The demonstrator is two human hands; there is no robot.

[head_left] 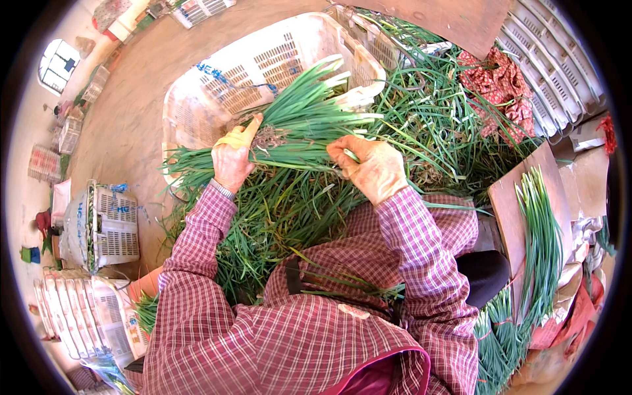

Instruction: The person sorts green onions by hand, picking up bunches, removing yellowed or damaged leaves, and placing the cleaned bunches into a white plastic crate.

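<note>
Brown floor point(125, 151) runs between the pale wall point(26, 112) and the white basket point(289, 36), leaving room to move past the basket's left rim. The left hand point(234, 157) has its fingers closed around green stalks point(303, 108) before the basket; the right hand point(370, 166) pinches a pale stalk end. Loose greens point(424, 122) crowd toward a brown board's edge point(511, 209).

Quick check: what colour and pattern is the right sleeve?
The right sleeve is purplish red, checked with thin whitish lines; it shows best in the head view.

Basket point(263, 46) partly hidden (behind stalks point(296, 115)), stacked crates point(550, 72) cropped
</note>
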